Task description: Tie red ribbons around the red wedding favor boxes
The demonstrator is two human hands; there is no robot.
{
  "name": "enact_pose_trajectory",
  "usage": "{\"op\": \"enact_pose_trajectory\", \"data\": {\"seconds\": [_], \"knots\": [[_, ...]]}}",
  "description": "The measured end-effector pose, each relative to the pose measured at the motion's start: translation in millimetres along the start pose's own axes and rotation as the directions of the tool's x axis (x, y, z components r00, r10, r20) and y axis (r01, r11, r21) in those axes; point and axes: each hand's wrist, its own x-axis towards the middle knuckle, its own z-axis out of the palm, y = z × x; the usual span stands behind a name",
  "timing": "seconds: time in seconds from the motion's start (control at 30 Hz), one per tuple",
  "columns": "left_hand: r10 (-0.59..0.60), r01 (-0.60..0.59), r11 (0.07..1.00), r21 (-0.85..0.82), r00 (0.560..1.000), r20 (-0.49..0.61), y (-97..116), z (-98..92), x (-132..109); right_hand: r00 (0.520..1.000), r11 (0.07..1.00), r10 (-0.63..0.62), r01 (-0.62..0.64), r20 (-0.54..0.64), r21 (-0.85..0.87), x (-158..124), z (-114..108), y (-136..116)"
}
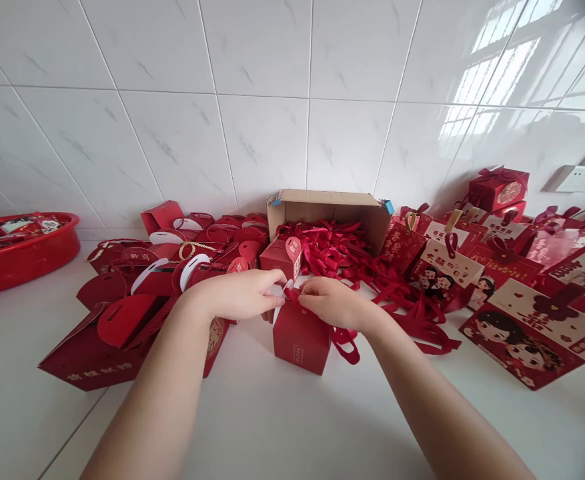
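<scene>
Near the middle of the frame, our two hands met just above a small red box (299,337) that stood upright on the white counter (277,427). Our right hand (332,301) had its fingertips pinched on a red ribbon (292,293) at the box's top; our left hand (245,293) was bent in close at the same spot, but we could not tell whether its fingers gripped ribbon or card. We judged that a hard pull might crease the thin card or tear a flap, and that a loose pinch might let the ribbon slip. The heap of ribbons (335,247) spilling from the carton (322,195), upper centre, lay near enough that strands could snag.
</scene>
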Motion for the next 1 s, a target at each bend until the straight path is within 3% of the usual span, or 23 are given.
{"op": "enact_pose_trajectory", "data": {"seconds": [0.23,0.53,0.63,0.7,0.77,0.8,0.87,0.93,0.97,1.0], "knots": [[0.035,-0.033,0.994,-0.102,0.999,0.019,2,-2.0,-3,1.000,1.000,-0.002,0.001,-0.022,-0.027,1,1,-1],[0.016,-0.026,0.997,-0.075,0.992,-0.124,0,0.3,7,0.999,0.999,-0.036,0.035,-0.036,-0.037,-1,1,-1],[-0.038,0.024,0.995,-0.093,0.989,-0.145,-3,-3.0,6,0.998,0.999,-0.031,0.029,-0.059,-0.039,-5,-7,-1],[-0.108,0.089,0.992,-0.090,0.966,-0.236,-7,-7.4,2,0.993,0.998,-0.046,0.041,-0.110,-0.046,-10,-17,-2],[-0.178,0.149,0.984,-0.101,0.900,-0.399,-11,-12.6,-5,0.975,0.995,-0.078,0.063,-0.209,-0.078,-18,-30,-3],[-0.193,0.140,0.980,-0.141,0.844,-0.501,-12,-15.1,-10,0.961,0.992,-0.088,0.061,-0.263,-0.107,-23,-37,-3],[-0.238,0.039,0.958,-0.284,0.661,-0.712,-11,-19.0,-19,0.945,0.985,-0.074,0.019,-0.317,-0.172,-34,-50,-3],[-0.320,-0.150,0.893,-0.424,0.451,-0.833,-7,-21.1,-26,0.965,0.971,-0.031,-0.033,-0.261,-0.237,-43,-59,-2],[-0.367,-0.230,0.851,-0.471,0.379,-0.849,-4,-21.5,-29,0.981,0.962,-0.010,-0.044,-0.195,-0.269,-47,-62,-1],[-0.404,-0.270,0.821,-0.502,0.345,-0.847,-3,-21.5,-30,0.993,0.953,0.010,-0.046,-0.119,-0.300,-50,-63,-1]]}}
